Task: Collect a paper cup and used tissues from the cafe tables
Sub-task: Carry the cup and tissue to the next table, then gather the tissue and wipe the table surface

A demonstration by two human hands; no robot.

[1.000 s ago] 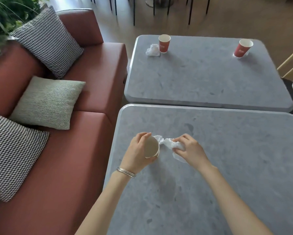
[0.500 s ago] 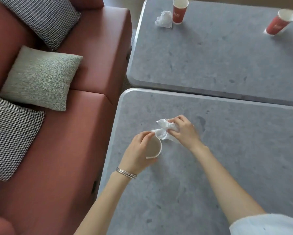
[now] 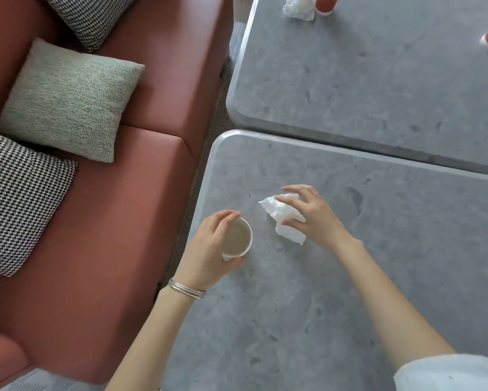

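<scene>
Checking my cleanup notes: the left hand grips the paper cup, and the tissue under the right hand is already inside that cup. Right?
Not quite. In the head view the left hand grips the paper cup, but the tissue under the right hand lies on the near table beside the cup, apart from it, not inside.

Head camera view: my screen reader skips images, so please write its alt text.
A person's left hand grips a paper cup at a grey table; the right hand rests spread fingers on a crumpled tissue beside it. Red sofa at left.
</scene>
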